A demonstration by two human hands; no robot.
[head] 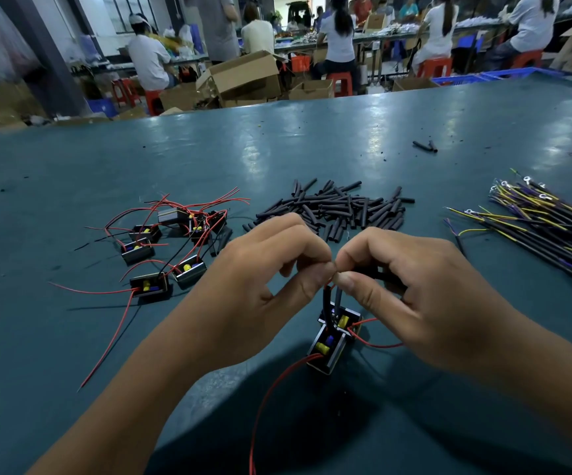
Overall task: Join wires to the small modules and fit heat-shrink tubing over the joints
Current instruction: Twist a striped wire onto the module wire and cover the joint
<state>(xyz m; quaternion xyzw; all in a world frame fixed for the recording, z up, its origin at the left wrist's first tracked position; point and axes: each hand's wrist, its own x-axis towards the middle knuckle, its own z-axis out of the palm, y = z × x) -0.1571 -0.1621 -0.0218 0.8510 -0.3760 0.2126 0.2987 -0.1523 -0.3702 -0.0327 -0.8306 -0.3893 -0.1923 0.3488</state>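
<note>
Both hands meet over the middle of the green desk point(72, 186). The left hand point(260, 286) has its thumb and first finger pressed together on thin wire ends, and the right hand point(414, 296) pinches the same spot from the other side. The fingertips point(325, 269) of the two hands touch each other. The other fingers of both hands are curled in.

Right under the pinch hang two small modules point(334, 334), black boxes with yellow and blue parts inside. They dangle by short dark leads that go up into the fingers. I cannot tell if they rest on the desk. One red wire point(267, 389) runs down from the lower module toward the near edge of the desk. Another red wire loops out to the right and goes under the right hand.

Just behind the hands lies a pile of black heat-shrink tubes point(342, 207). To the left is a bunch of more modules point(161, 255) with red and black wires sticking out. To the right lies a bundle of long black and yellow wires point(534, 217) with little ring ends. Two loose tubes point(425, 146) lie farther back.

Behind the desk, people sit on red stools point(342, 82) near cardboard boxes point(243, 77).
</note>
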